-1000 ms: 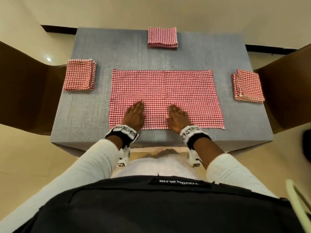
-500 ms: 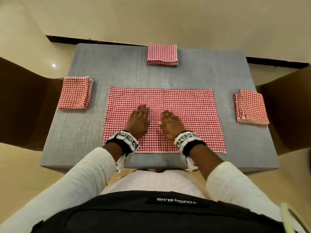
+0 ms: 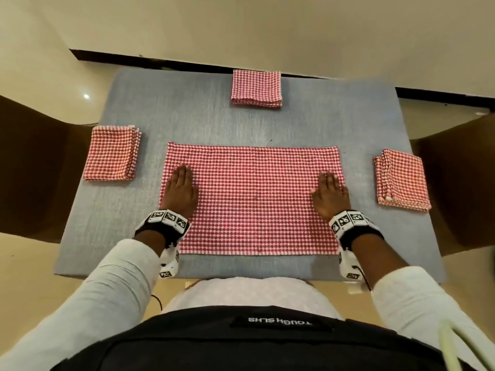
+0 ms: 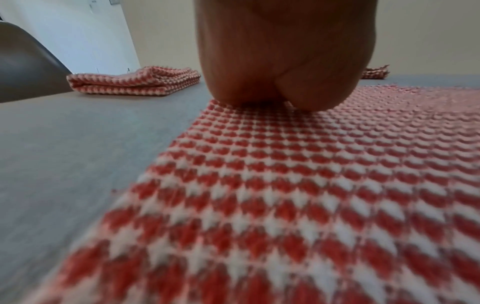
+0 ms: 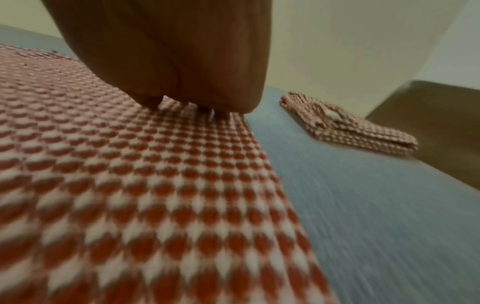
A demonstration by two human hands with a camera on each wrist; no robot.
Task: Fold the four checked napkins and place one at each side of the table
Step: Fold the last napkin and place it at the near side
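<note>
On the grey table, the left hand and right hand lie flat, fingers straight, on opposite ends of the half-folded napkin. Folded napkins sit at the left, right and far edges.

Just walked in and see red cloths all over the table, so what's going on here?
A person is folding red-and-white checked napkins on a grey table. Three folded napkins already sit at the far side, the left side and the right side. The fourth napkin lies flat in the middle, not folded small yet. The left hand and right hand press flat on its two short ends.
</note>
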